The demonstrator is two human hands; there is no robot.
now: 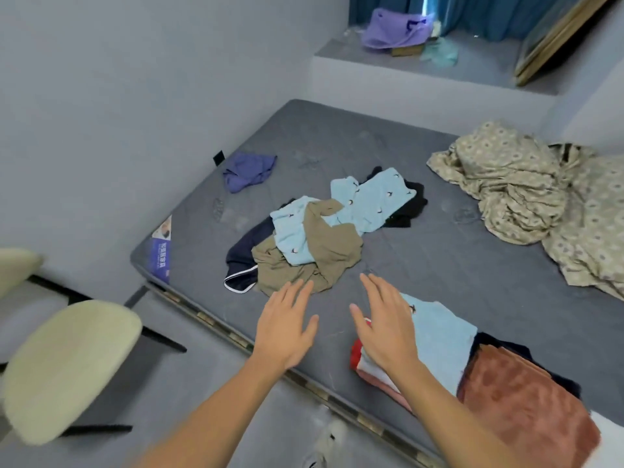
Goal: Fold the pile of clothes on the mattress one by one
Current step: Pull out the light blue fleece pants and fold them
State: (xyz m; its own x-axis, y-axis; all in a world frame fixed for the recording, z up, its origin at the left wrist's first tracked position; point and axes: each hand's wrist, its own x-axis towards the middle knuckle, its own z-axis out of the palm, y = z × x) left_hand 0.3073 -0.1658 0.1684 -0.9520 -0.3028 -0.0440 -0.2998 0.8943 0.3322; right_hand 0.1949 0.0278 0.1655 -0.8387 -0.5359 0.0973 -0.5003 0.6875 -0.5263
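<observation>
Head view: the left hand (287, 324) and right hand (385, 327) hover with fingers straight and spread, holding nothing, above a bare part of the mattress (422, 265). The unfolded pile (317, 238) lies just ahead within reach; the folded stack (439, 336) sits beside the right hand, likely leaving folding space between.

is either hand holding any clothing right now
No, the left hand and right hand are both open with straight fingers, gripping nothing.

Dark grey mattress (422, 265). Pile: light blue garment with small dark print (368, 201), olive-khaki garment (324, 251), navy shorts with white trim (241, 261), black cloth (410, 204). Purple-blue garment (248, 170) apart. Beige floral sheet (526, 190). Folded rust-brown towel (526, 410).
</observation>
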